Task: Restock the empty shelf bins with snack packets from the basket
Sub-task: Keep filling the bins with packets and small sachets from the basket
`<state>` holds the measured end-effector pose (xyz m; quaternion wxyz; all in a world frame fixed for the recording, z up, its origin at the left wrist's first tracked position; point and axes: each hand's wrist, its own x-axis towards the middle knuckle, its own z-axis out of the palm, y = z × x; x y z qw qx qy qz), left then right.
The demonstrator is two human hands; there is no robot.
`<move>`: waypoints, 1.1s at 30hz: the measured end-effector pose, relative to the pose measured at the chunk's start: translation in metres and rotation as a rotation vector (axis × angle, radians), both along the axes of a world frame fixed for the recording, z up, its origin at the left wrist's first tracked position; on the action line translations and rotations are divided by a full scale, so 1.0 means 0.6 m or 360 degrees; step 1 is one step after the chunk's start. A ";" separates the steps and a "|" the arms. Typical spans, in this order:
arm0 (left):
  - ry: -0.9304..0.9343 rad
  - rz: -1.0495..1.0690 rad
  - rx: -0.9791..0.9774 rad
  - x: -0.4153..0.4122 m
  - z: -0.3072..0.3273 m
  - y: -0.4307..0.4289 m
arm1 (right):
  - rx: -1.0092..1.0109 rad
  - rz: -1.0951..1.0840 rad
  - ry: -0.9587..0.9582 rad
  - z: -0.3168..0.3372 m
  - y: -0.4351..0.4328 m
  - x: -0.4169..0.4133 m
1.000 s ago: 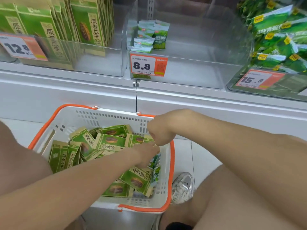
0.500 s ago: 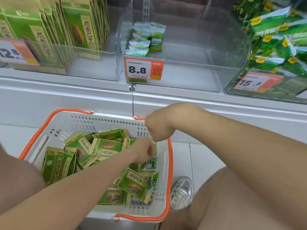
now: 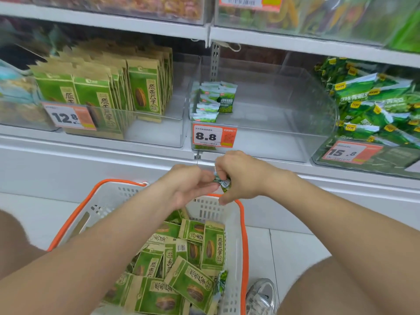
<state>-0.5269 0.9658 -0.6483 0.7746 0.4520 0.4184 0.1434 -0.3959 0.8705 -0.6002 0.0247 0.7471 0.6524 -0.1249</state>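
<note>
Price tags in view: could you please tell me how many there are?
4: 12.8 tag left, 8.8 tag middle, 15.8 tag right, and a cropped tag at the top edge; others may be hidden.

A 12.8 price tag (image 3: pixel 68 117), an 8.8 price tag (image 3: pixel 213 135) and a 15.8 price tag (image 3: pixel 350 152) are orange and white. A silver-grey sneaker (image 3: pixel 261 296) stands on the pale tiled floor (image 3: pixel 295 246).

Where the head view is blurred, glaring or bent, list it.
Head view: top-shelf bins blurred at the frame edge; small packet in the right hand smeared; 8.8 price tag sharp; clear bin wall carries soft glare; shelf edge bows from the wide lens; light even, shadows faint.
</note>
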 end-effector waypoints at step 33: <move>0.0199 0.0421 0.2492 0.019 0.118 0.097 | 0.1612 -0.0916 0.1076 0.078 0.098 0.070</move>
